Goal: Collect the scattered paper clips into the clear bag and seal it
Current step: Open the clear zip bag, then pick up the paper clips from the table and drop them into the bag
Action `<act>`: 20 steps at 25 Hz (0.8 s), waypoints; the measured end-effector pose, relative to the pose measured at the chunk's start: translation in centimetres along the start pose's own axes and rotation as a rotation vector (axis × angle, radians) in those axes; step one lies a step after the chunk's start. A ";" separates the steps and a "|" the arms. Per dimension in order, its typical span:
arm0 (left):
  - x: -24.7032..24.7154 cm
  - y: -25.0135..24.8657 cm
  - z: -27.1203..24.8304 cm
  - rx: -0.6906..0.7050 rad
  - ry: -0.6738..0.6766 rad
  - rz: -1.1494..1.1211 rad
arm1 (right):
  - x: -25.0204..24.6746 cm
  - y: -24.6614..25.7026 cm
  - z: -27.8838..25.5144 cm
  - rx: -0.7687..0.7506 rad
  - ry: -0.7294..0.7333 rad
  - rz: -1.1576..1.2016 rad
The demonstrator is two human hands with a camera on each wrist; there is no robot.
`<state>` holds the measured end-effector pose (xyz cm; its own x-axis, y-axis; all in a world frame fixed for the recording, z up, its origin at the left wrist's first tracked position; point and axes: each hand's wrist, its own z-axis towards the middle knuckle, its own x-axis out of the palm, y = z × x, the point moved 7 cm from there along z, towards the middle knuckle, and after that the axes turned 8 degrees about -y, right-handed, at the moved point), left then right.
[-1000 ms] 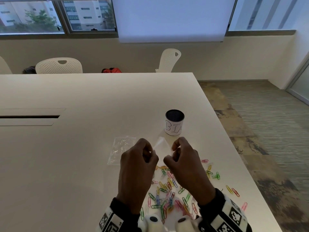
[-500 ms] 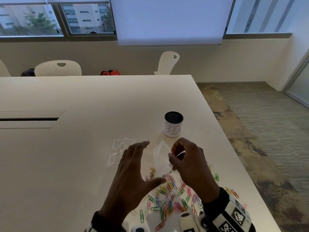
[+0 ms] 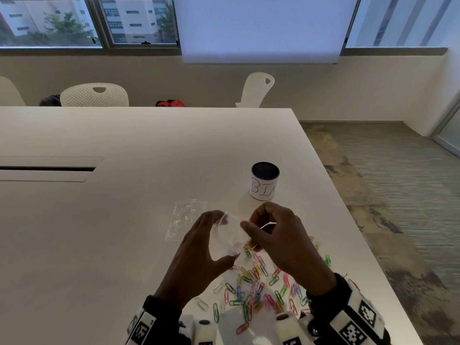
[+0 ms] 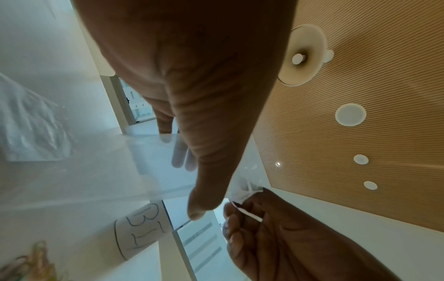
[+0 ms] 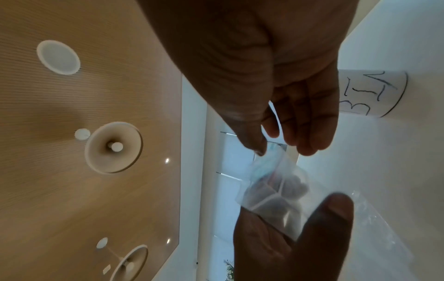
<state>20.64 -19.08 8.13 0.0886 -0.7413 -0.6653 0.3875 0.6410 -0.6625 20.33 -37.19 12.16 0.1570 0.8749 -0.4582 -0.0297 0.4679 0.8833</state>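
While hovering over colored paper clips (image 3: 254, 290) near table's right edge (image 3: 353, 220) | left hand (image 3: 199, 255) cupping clear bag (image 3: 227, 241) | right hand (image 3: 283, 242) pinching its rim | leaving wide bare tabletop leftward

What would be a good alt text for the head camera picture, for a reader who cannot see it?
Two hands hold a small clear bag above a white table: the left hand cups it, the right hand pinches its rim. Coloured paper clips lie scattered below the hands. Farther back stand a can labelled "BIN" and a second clear bag, lying flat.
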 end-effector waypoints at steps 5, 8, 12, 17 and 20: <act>-1.7 2.4 -0.9 -0.050 -0.043 0.018 | 0.0 -3.8 2.7 -0.045 0.019 -0.214; -2.4 3.5 -1.5 -0.090 -0.054 0.041 | 2.9 -6.8 3.7 -0.126 0.171 -0.451; -2.4 4.2 -2.1 -0.104 -0.051 0.045 | 5.7 -9.6 4.4 -0.078 0.269 -0.619; -1.8 4.7 -2.4 -0.108 -0.032 0.043 | 8.9 -9.2 3.5 -0.151 0.410 -0.686; -1.6 5.0 -2.4 -0.120 -0.027 0.052 | 10.8 -8.5 2.3 -0.230 0.466 -0.739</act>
<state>20.21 -14.20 5.06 0.1311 -0.7105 -0.6914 0.2696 0.6967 -0.6648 24.59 -32.00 -0.06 -0.1996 0.2797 -0.9391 -0.2842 0.9007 0.3287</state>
